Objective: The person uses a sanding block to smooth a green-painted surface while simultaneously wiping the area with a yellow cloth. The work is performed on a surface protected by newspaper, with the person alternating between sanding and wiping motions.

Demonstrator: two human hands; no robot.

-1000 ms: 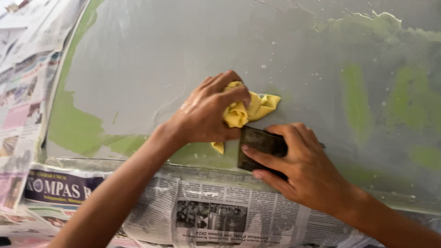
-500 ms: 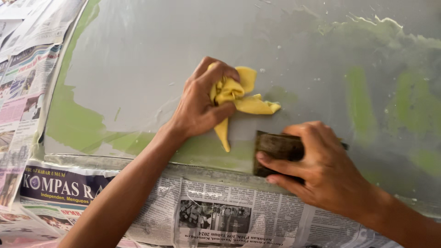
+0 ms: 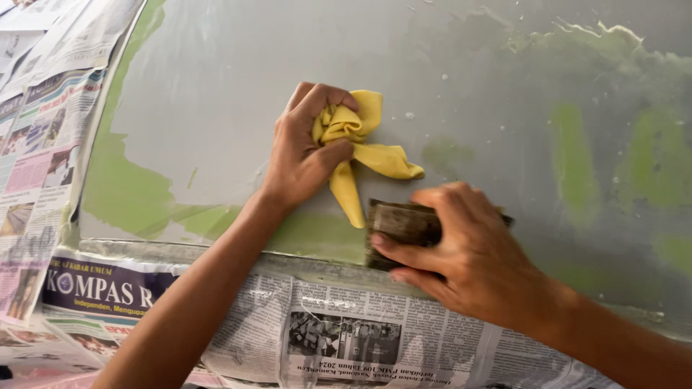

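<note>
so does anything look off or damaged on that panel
Yes: the grey panel is patchy, with green showing through at its left edge and right side. Water beads dot it near the yellow cloth. Nothing looks broken.

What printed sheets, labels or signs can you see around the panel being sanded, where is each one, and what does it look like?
Newspaper sheet: taped along the panel's lower edge, below both hands; white, dense black columns, a small black-and-white photo.
Newspaper masthead strip: lower left; dark blue band with large white letters.
Newspaper pages: along the left edge; overlapping sheets with colour photos and pinkish blocks.
No packages, screens or signs show.
</note>
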